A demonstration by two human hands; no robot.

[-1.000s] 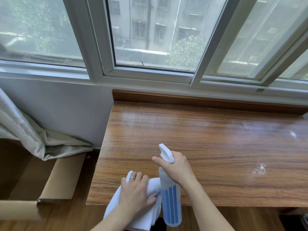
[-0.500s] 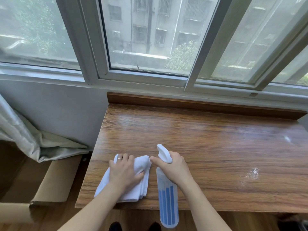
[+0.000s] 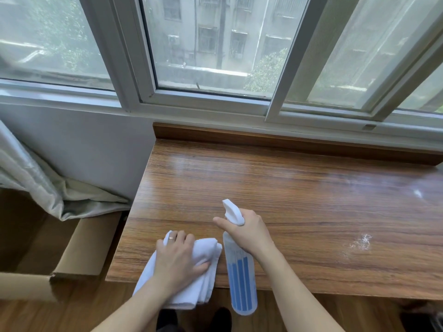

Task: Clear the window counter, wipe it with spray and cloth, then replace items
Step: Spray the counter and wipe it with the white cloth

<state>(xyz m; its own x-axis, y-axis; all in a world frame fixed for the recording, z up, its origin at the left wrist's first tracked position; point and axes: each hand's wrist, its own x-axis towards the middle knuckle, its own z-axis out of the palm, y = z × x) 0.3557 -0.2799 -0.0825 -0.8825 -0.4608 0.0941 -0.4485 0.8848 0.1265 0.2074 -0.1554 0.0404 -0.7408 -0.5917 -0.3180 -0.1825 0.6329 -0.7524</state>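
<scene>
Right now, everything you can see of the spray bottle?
The spray bottle is a slim, translucent, plastic-looking body with blue vertical stripes and a white trigger head. The right hand grips its neck, index finger stretched out ahead of the head. It is held tilted, nozzle aimed forward over the counter, base toward the person past the front edge. The cloth lies just left of it; whether they touch is unclear.

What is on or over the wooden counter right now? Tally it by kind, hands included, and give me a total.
White cloth: 1, under the left hand
Spray bottle: 1, gripped by the right hand
Hands: 2, left hand and right hand
Patch of white residue: 1, on the wooden counter to the right
Total: 5
</scene>
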